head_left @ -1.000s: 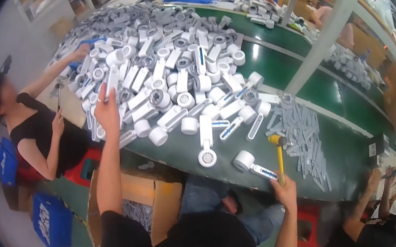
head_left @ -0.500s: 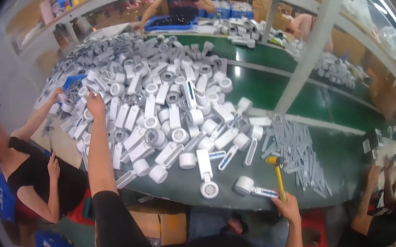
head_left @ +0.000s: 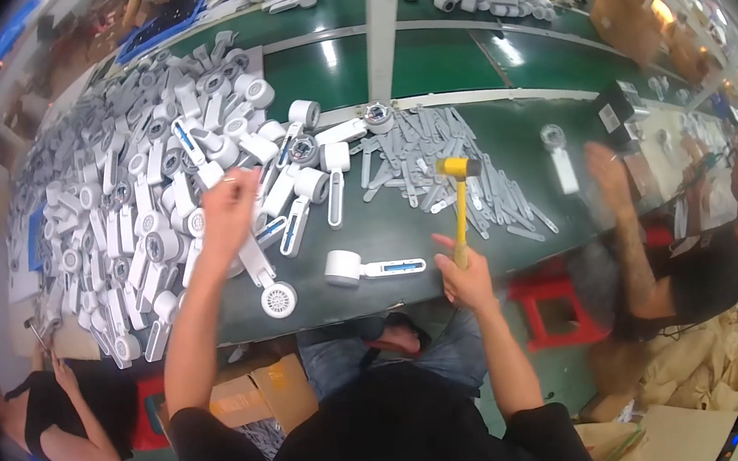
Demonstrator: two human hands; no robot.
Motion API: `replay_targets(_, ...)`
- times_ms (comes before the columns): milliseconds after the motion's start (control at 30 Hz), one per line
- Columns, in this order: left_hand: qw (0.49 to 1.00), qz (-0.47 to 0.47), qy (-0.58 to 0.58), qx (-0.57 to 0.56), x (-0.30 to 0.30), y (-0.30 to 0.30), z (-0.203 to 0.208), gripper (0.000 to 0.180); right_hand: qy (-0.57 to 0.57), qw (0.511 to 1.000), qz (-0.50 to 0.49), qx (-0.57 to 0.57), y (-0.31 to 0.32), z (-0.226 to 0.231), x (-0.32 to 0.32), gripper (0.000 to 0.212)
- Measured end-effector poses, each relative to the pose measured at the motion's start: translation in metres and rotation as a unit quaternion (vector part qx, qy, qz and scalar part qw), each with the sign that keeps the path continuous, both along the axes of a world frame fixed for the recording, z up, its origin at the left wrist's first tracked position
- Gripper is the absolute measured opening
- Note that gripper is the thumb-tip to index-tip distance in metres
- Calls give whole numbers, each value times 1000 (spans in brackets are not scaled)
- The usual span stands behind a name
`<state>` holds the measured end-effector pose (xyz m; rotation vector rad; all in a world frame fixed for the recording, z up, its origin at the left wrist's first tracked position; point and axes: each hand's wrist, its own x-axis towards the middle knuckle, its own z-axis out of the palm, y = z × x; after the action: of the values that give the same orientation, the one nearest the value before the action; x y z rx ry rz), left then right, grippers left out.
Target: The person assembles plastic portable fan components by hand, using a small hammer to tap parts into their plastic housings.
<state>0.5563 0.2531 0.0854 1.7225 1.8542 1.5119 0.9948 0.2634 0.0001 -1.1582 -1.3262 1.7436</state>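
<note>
My right hand (head_left: 467, 278) is closed round the yellow handle of a small mallet (head_left: 461, 200), whose black-and-yellow head points away from me. Just left of that hand, a white handheld fan (head_left: 383, 269) lies on the table with its handle's slot facing up and a blue strip inside. My left hand (head_left: 229, 216) hovers at the near side of a big pile of white fans (head_left: 144, 218); motion smears its fingers, and I cannot make out anything in them. Below it another fan (head_left: 278, 300) lies grille up at the table's front edge.
Grey flat strips (head_left: 434, 161) lie heaped beyond the mallet. A co-worker's hand (head_left: 606, 176) is at the right, near a white fan (head_left: 557, 159). Another person sits at the far left. A white post (head_left: 383, 33) rises behind the table (head_left: 524, 275).
The view has swung to the right. My left hand has come back from the far part of the pile toward me. My right hand still grips the mallet near the single fan.
</note>
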Motion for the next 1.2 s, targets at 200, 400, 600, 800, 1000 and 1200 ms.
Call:
replay_targets(200,933,-93,346,30,115,97,-16,17,107,991,-73,-15,0,-3,0,48)
replay_targets(400,844,65,526,-86,152,150,-72,32,65,997,-42,16,-1,-3,2,46)
replay_targets(600,979,15,200,-36,158,123,-33,22,83,996,-35,-2,1,-10,-2,41)
replay_targets(800,869,-114,-415,-244,214,-12,1,18,89,992,-73,55,-18,4,-19,50)
replay_targets(1000,953,-80,-221,-193,219,-64,-23,30,-21,983,-79,162,-34,26,-30,27)
replay_targets(1200,972,-95,208,-46,166,-70,-45,65,-150,983,25,98,-9,43,-19,29)
